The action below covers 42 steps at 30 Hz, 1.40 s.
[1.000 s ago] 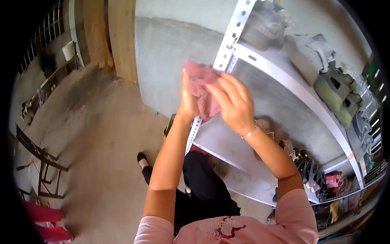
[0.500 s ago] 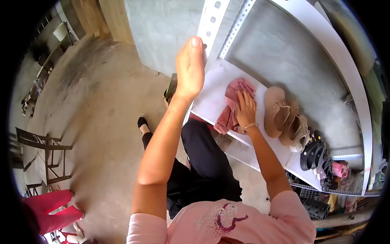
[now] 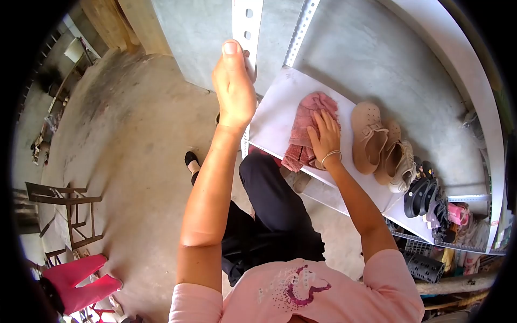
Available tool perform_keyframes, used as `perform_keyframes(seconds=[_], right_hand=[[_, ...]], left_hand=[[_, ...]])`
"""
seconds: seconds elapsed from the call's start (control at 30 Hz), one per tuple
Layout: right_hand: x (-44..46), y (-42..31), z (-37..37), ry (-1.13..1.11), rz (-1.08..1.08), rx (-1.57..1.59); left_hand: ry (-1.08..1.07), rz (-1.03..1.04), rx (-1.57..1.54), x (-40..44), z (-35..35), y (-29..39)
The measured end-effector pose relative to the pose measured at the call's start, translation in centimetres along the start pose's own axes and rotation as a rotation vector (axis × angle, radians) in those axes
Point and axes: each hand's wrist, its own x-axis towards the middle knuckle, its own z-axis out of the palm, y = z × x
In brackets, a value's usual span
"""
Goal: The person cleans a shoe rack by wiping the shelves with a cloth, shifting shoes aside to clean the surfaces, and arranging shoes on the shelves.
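Observation:
My right hand (image 3: 326, 134) lies flat with fingers spread on a crumpled pink cloth (image 3: 309, 116), which rests on the white shelf board (image 3: 274, 102). Part of the cloth reaches the board's front edge. Raised on the left, my left hand (image 3: 235, 89) is at the white perforated metal post (image 3: 249, 19) of the rack. Its thumb points up along the post and the other fingers are hidden, apparently wrapped round it. Just right of the cloth stand beige clogs (image 3: 367, 140) and a pale sneaker (image 3: 403, 169).
Black clogs (image 3: 417, 196) and a pink item (image 3: 458, 214) sit farther right on the rack. Below are a black plastic basket (image 3: 423, 266) and poles. A wooden chair (image 3: 67, 202) stands at left on the concrete floor. Nearby is a person's red-trousered leg (image 3: 81, 288).
The view has shifted slightly, moving the post left in the picture. My right hand stays on the cloth, whose folds have changed and bunched a little. My left hand remains at the post.

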Motion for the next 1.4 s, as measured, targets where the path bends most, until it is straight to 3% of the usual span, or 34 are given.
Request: perform_keyframes(seconds=[0.6,1.4], right_hand=[[0.31,-0.38,-0.26,0.006,-0.007,0.010],[-0.04,-0.14,-0.17,0.021,0.010,0.040]], left_hand=[[-0.018,0.030,0.091,0.08,-0.10,0.32],[0.039,-0.039,-0.026,-0.05,0.22,0.11]])
